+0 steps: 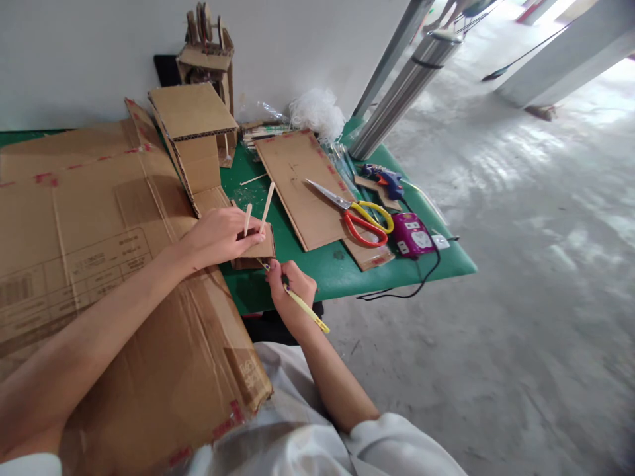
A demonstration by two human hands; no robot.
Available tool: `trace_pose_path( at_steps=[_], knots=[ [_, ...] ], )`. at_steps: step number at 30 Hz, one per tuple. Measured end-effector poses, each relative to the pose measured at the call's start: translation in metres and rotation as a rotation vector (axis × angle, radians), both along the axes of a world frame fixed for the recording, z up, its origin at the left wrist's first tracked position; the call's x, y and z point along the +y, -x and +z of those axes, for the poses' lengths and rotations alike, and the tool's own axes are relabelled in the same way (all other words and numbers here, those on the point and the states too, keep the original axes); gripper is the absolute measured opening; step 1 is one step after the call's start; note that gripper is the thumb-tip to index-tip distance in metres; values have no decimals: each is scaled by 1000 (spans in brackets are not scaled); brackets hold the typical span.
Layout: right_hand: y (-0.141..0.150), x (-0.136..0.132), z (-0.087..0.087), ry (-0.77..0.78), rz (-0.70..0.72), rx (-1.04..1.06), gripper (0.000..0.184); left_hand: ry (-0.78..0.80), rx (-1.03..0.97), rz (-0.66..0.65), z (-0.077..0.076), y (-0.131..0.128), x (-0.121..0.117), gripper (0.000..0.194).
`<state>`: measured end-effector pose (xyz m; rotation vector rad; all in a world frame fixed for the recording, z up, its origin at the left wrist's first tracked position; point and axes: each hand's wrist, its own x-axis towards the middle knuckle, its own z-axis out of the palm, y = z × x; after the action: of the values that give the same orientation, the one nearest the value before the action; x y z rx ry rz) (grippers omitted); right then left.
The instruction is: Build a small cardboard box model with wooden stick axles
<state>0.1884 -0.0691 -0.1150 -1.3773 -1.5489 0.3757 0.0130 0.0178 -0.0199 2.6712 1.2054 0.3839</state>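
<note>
My left hand (pixel 225 233) presses down on a small cardboard box (pixel 268 244) at the table edge, its fingers closed against the top. Two thin wooden sticks (pixel 268 206) rise beside those fingers; their lower ends are hidden. In my right hand (pixel 294 291) is a slim yellow utility knife (pixel 308 312), gripped with the fingers wrapped round it. Its tip points up and left and meets the near side of the small box. Just behind my left hand stands a larger open cardboard structure (pixel 196 112).
A large flattened carton (pixel 99 205) covers the left side of the green table (pixel 337 268). To the right lie a cardboard sheet (pixel 292 178), scissors (pixel 347 208), a blue glue gun (pixel 389 182) and a purple power socket (pixel 411 233) with a black cord. A metal post (pixel 401 96) rises behind.
</note>
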Motion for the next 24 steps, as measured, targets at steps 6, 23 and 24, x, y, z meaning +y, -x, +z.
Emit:
trace_pose_path(
  at_steps=[6, 23, 24],
  knots=[
    [-10, -10, 2, -53, 48, 184, 34, 19, -17, -43, -1, 1, 4, 34],
    [-104, 77, 31, -77, 62, -308, 25, -2, -27, -24, 3, 0, 2, 27],
    [-104, 85, 29, -81, 126, -399, 26, -3, -32, -22, 3, 0, 2, 27]
  ],
)
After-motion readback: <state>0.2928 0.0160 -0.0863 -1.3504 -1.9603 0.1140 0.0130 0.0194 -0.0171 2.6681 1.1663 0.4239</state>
